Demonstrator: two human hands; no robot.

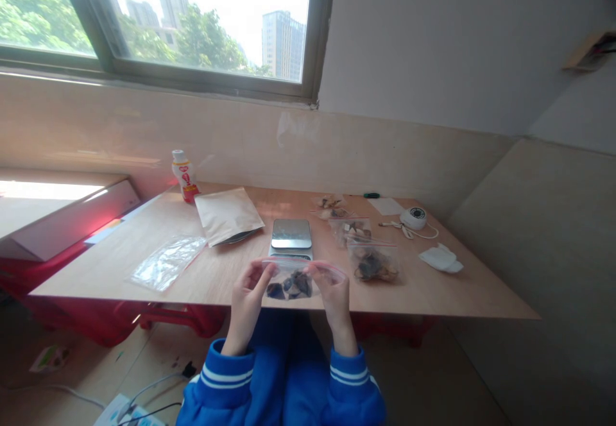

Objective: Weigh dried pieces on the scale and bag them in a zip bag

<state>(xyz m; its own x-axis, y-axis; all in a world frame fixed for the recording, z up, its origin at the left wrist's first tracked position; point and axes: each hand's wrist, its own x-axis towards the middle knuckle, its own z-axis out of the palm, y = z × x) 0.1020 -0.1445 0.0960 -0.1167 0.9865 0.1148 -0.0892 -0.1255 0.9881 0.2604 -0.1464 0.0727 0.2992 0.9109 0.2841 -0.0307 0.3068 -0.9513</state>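
Observation:
Between my two hands hangs a clear zip bag (294,287) with dark, dried pieces in it, held just over the table's near edge. My left hand (249,294) pinches the bag's top left corner. On the other side, my right hand (333,291) grips the top edge near the right corner. Just behind the bag is a kitchen scale (291,234) with a silver plate, its lower part partly hidden by the bag. To the right of the scale lie a large filled zip bag (374,265) and a smaller filled bag (353,230).
Left on the wooden table (108,278) are a flat clear bag (168,262), a tan paper pouch (228,215) and a bottle (185,176). Further back right lie more bagged dried pieces (331,204), a white round device (414,218) with a cord, and a crumpled white tissue (441,258).

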